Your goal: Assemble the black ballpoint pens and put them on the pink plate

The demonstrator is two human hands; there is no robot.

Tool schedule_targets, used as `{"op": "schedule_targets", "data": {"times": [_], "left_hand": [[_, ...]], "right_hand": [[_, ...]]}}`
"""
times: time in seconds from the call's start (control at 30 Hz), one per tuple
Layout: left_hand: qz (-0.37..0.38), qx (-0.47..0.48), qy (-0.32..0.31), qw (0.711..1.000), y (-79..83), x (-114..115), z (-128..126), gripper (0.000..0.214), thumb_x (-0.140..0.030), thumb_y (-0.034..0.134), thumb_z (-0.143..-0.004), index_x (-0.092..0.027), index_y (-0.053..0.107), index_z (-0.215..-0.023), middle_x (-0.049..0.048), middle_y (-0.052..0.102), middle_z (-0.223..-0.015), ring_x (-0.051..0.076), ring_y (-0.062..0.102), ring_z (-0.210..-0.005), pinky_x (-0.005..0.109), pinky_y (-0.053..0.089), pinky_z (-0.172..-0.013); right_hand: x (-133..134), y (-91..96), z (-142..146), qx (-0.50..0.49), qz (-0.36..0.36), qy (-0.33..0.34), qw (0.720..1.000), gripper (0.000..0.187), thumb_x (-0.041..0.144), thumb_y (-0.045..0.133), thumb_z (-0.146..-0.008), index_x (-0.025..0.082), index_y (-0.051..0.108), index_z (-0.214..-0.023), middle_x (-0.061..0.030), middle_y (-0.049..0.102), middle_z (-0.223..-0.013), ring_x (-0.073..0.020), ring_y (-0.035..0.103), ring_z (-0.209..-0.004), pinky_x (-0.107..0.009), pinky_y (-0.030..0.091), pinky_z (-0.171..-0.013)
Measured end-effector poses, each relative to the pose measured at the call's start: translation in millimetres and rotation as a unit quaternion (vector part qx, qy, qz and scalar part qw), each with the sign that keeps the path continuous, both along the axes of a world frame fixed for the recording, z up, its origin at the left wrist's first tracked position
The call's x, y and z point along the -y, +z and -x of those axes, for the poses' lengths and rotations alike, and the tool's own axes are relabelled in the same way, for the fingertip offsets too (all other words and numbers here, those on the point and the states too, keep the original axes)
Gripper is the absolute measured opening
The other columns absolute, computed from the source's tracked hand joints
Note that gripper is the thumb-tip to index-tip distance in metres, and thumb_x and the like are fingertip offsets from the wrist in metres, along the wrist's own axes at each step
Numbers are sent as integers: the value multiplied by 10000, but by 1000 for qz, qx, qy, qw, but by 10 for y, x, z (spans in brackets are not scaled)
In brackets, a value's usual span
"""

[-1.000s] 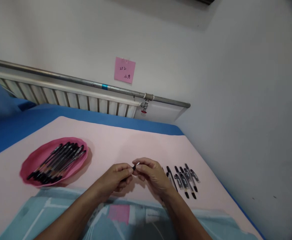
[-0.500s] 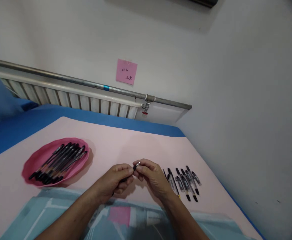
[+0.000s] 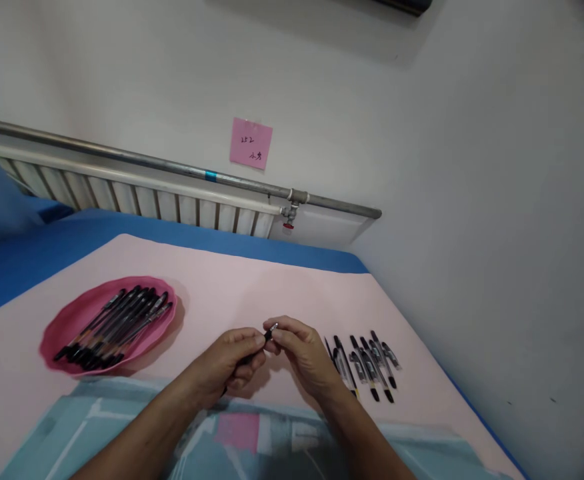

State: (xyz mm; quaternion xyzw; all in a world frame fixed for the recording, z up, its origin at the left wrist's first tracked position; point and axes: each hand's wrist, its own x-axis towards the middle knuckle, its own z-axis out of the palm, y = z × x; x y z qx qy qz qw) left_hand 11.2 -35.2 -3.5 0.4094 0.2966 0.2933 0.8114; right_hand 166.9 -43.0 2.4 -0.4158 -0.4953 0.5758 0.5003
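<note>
My left hand is closed around the barrel of a black pen, whose tip end pokes out between both hands. My right hand pinches that same tip end with thumb and fingers. Both hands meet just above the pink sheet. A pink oval tray to the left holds several black pens. To the right of my right hand, several pen parts lie in a row on the sheet.
The pink sheet lies on a blue surface. A light blue patterned cloth covers the near edge. A white radiator and metal pipe run along the back wall, with a pink sticky note above. A white wall stands close on the right.
My hands stay together on the pen, with only a slight shift of the fingers. The view has drifted a little.
</note>
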Motion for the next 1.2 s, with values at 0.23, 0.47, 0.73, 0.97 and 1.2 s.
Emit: {"op": "schedule_targets", "data": {"times": [0.23, 0.47, 0.73, 0.97, 1.2], "left_hand": [[-51, -41, 9, 998, 6, 7, -8, 274, -416, 482, -789, -161, 574, -827, -69, 388, -549, 18, 174, -364, 177, 75, -353], [-156, -119, 79, 977, 40, 30, -59, 253, -388, 489, -788, -152, 562, -738, -56, 421, -530, 41, 300, -410, 177, 180, -382], [-43, -27, 32, 998, 35, 27, -25, 250, -391, 487, -796, -150, 550, -813, -68, 403, -554, 6, 199, -355, 172, 65, -345], [-27, -23, 26, 999, 11, 33, -24, 249, -378, 483, -804, -143, 556, -841, -63, 414, -566, 2, 212, -360, 170, 66, -345], [-36, -37, 29, 998, -8, 37, -39, 250, -387, 483, -797, -148, 552, -824, -63, 418, -568, 4, 211, -360, 171, 71, -345]], "right_hand": [[15, 0, 39, 23, -8, -47, 999, 95, 261, 610, -698, 169, 632, -711, 12, 561, -558, -115, 445, -553, -249, 337, -555], [13, -9, 65, -3, 5, -80, 997, 100, 256, 643, -680, 176, 650, -740, 6, 578, -650, -107, 460, -586, -242, 355, -577], [6, -32, 72, -71, 16, -60, 996, 91, 245, 649, -695, 163, 663, -732, 5, 570, -626, -100, 474, -589, -246, 354, -603], [0, -28, 52, -57, 28, -61, 996, 153, 266, 645, -689, 162, 685, -794, -17, 612, -674, -117, 508, -609, -260, 377, -625], [-21, -40, 53, -101, 63, -44, 992, 162, 260, 671, -655, 163, 680, -784, -17, 620, -750, -99, 507, -592, -247, 384, -604]]}}
